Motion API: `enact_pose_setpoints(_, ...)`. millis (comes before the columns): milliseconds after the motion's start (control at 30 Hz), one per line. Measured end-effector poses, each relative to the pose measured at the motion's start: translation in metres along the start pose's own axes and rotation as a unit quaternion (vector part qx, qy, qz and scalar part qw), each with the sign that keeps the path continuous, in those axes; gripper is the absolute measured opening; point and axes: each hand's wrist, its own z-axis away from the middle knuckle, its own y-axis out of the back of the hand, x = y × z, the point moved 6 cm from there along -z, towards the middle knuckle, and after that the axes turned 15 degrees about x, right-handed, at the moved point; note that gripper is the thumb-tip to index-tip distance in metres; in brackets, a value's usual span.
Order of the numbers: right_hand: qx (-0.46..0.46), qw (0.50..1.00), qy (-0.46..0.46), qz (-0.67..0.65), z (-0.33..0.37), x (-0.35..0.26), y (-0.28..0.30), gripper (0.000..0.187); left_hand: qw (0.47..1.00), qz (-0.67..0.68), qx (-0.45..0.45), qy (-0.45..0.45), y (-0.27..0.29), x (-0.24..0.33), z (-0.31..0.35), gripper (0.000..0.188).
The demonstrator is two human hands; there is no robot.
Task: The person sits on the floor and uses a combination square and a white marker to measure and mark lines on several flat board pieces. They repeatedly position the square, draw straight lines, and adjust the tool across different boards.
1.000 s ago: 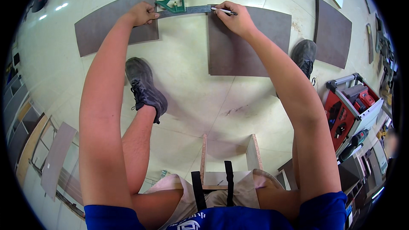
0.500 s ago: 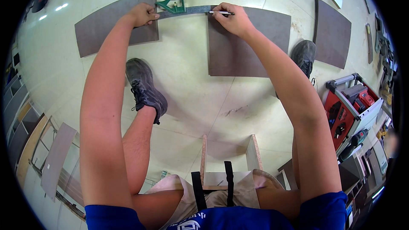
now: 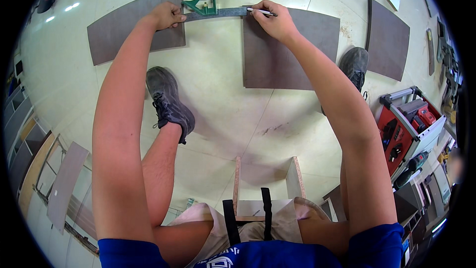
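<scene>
Left hand [image 3: 166,16] at eleven o'clock, fingers pinched on left end of steel ruler [image 3: 231,12]; green square head [image 3: 211,6] sits along it, near twelve. Right hand [image 3: 274,21], one o'clock: fingers closed round pen [image 3: 264,12], tip at ruler's right end, brown panel [image 3: 292,57] underneath.

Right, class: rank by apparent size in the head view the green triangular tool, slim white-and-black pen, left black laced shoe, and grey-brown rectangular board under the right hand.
1. Grey-brown board
2. Left black shoe
3. Green triangular tool
4. White-and-black pen
</scene>
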Motion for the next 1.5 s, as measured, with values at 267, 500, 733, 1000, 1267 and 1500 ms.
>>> enact_pose_setpoints(267, -0.001, 1.000, -0.005, -0.005, 0.001, -0.002, 0.001, 0.022, 1.000, -0.015, 0.004, 0.001, 0.001, 0.001, 0.001, 0.034)
enact_pose_setpoints(500, -0.001, 1.000, -0.007, 0.016, 0.000, 0.002, 0.002, 0.020, 1.000, -0.008, 0.003, 0.001, 0.001, 0.007, 0.003, 0.036)
enact_pose_setpoints(733, 0.001, 1.000, -0.002, 0.011, -0.001, 0.002, 0.000, 0.019, 1.000, -0.015, 0.007, 0.000, 0.001, 0.002, 0.003, 0.036)
enact_pose_setpoints(1000, -0.015, 1.000, -0.012, -0.005, -0.001, 0.003, 0.003, 0.024, 1.000, -0.009, -0.003, 0.003, 0.001, 0.008, 0.004, 0.036)
enact_pose_setpoints(1267, -0.018, 1.000, -0.015, -0.018, -0.002, 0.006, 0.000, 0.024, 1.000, -0.025, 0.007, 0.002, 0.003, 0.009, 0.007, 0.037)
enact_pose_setpoints(1500, -0.017, 1.000, -0.009, -0.019, -0.001, 0.002, -0.001, 0.024, 1.000, -0.019, 0.012, -0.005, 0.002, 0.001, 0.005, 0.036)
